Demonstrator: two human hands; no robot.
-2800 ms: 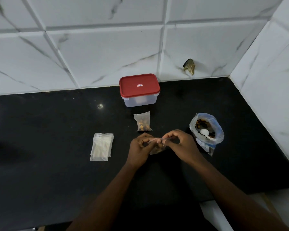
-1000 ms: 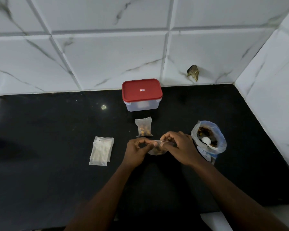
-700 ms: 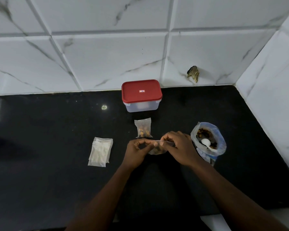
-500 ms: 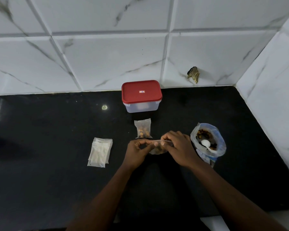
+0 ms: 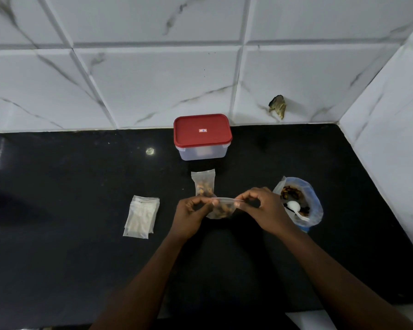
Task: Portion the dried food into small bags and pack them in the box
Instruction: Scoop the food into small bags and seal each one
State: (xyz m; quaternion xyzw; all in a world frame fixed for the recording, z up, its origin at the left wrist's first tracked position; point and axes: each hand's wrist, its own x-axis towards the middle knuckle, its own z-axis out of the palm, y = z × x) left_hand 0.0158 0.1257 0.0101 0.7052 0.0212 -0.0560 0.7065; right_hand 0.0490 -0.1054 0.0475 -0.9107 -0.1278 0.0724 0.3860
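Black counter (image 5: 57, 258), white tiled wall (image 5: 153, 79) behind.
Mid-counter, the left hand (image 5: 191, 215) and right hand (image 5: 262, 210) both pinch the top strip of a small bag (image 5: 221, 210) of dried food. Some empty bags (image 5: 141, 216) sit toward the left edge, and a big food bag (image 5: 312, 206) with a spoon (image 5: 293, 207) is just right of the hands. Beyond them lies a filled bag (image 5: 203, 184), then the red-lidded box (image 5: 202, 148) at the back edge.

black counter (image 5: 69, 186) | box (image 5: 202, 136) | filled bag (image 5: 203, 184) | empty bags (image 5: 141, 216) | food bag (image 5: 316, 206)

— Can any writing be read?
— No. The lid (image 5: 196, 139), beyond the left hand (image 5: 191, 211), bears a small red-and-white sticker (image 5: 202, 131), but its print is too small to make out.
— So no brand or number?
— None legible.
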